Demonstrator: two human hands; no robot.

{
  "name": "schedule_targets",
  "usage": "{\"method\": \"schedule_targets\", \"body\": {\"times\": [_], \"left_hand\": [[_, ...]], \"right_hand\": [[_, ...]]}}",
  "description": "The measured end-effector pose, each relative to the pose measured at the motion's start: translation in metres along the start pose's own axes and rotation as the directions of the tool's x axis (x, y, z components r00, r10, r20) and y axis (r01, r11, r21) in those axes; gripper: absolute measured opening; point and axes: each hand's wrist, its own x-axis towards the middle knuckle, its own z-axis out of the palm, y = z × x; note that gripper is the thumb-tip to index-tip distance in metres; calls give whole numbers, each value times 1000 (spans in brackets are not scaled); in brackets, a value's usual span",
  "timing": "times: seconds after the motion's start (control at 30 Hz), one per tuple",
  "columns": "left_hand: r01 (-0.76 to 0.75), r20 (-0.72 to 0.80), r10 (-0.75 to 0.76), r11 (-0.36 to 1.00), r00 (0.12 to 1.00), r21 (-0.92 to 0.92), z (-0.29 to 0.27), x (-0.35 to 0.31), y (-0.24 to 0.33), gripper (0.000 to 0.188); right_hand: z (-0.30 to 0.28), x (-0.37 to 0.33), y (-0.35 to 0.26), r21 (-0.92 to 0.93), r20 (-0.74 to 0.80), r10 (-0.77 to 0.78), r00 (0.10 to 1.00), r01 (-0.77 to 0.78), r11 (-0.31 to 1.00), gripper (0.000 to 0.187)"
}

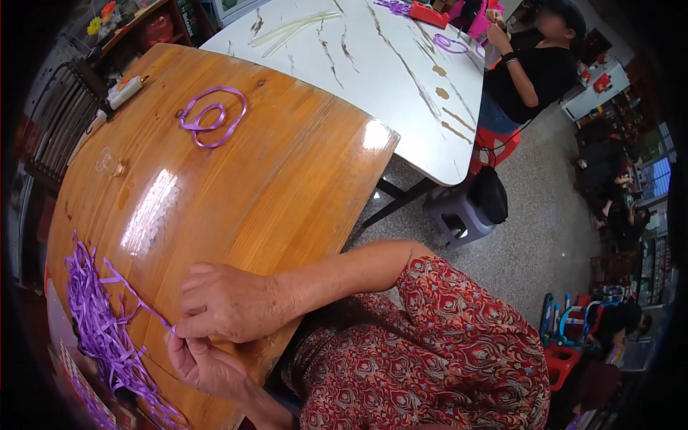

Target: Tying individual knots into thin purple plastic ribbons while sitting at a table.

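My right hand [229, 304] is closed, its thumb and fingers pinching a purple ribbon [136, 295]. Just below it, the fingertips of my left hand [204, 367] close on the same ribbon. The two hands meet there, over the near edge of the wooden table [279, 165]. From the pinch, the strip runs up and left toward a tangled heap of purple ribbons [104, 322] at the table's left. Fingers hide the ribbon's end. A ring-shaped purple ribbon loop [233, 129] lies farther off on the wood.
A glue gun [123, 93] rests at the far left table edge. The adjoining white table [373, 79] holds clear sticks [294, 32] and purple loops [450, 44]. A person [534, 64] works at its right side. A grey stool [459, 215] stands on the floor.
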Motion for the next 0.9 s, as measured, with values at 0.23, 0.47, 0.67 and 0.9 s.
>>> {"method": "schedule_targets", "body": {"times": [0.23,0.47,0.67,0.9], "left_hand": [[1,3,-1,998,1000,-66,-11,0,7,15],[115,103,-110,992,989,-44,15,-1,23,10],[173,127,-174,985,977,19,8,0,32,6],[418,162,-413,908,896,-1,-3,7,43,9]], "right_hand": [[4,0,1,139,65,88,994,-96,986,15],[-21,3,7,204,263,199,944,-256,945,20],[-24,9,11,-115,300,-130,945,171,979,29],[-23,34,23,2,434,-482,761,535,845,35]]}}
